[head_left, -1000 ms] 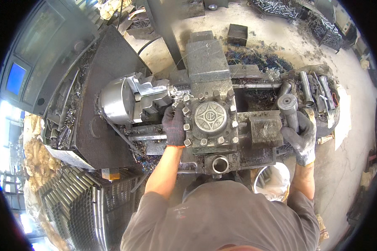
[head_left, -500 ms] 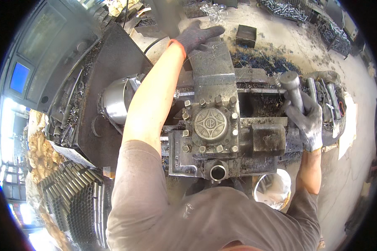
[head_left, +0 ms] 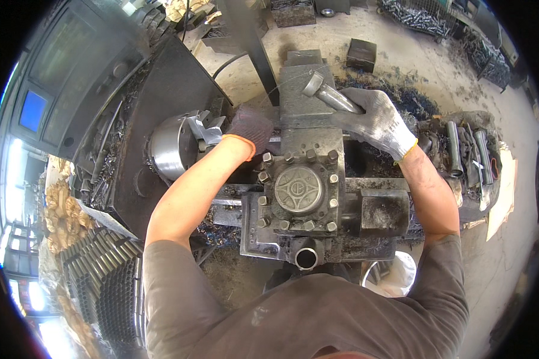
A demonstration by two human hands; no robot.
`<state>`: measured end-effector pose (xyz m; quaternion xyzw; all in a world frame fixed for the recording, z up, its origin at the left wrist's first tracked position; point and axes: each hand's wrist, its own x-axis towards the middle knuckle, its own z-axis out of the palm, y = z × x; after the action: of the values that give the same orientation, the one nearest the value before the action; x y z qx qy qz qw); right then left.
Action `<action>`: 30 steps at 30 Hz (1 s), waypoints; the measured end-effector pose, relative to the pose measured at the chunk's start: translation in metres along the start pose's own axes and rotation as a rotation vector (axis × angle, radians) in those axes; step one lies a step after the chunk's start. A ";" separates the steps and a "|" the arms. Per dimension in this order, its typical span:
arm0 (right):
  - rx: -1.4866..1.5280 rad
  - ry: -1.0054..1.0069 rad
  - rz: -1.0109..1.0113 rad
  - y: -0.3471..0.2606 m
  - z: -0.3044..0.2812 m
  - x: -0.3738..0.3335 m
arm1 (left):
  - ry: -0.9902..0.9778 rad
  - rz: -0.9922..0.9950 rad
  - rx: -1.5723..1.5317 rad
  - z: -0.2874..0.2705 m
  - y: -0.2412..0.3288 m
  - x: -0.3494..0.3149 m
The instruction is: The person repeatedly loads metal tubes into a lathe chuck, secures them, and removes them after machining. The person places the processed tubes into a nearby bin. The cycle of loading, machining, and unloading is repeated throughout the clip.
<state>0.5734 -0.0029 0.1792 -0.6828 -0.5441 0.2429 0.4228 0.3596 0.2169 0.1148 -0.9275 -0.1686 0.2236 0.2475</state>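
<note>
My right hand (head_left: 374,116), in a grey-and-white glove, is closed round a thick metal rod with a wider head (head_left: 335,99). The rod slants over the far end of the lathe's dark carriage (head_left: 305,140), head up and to the left. To the left, my left hand (head_left: 251,125) wears a dark glove with an orange cuff. It is just right of the steel chuck (head_left: 167,146) and its jaws; its fingers are blurred and mostly hidden. Between my arms sits the square tool post (head_left: 299,188), ringed with several bolts.
Tools and metal tubes (head_left: 455,149) lie on the right end of the machine. A white bucket (head_left: 404,272) stands below it. Stacked tubes (head_left: 102,275) are at lower left. Chips and a dark box (head_left: 361,55) lie on the floor beyond. A dark post (head_left: 260,63) rises behind.
My left hand has come back from the carriage's far end toward the chuck. My right hand has carried the metal rod leftward and away from me, over the carriage.
</note>
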 end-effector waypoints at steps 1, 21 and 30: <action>-0.025 0.008 0.000 0.002 -0.003 -0.002 | -0.011 0.019 0.012 -0.002 0.004 0.003; 0.163 -0.084 0.206 0.032 -0.024 0.000 | 0.619 -0.357 -1.406 -0.041 -0.054 0.062; -0.569 -0.410 -0.085 0.040 0.103 0.081 | 0.415 -0.543 -0.511 0.042 -0.086 -0.049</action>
<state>0.5371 0.1041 0.1018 -0.6871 -0.6913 0.1958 0.1075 0.2800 0.2830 0.1440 -0.9062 -0.4035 -0.0902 0.0882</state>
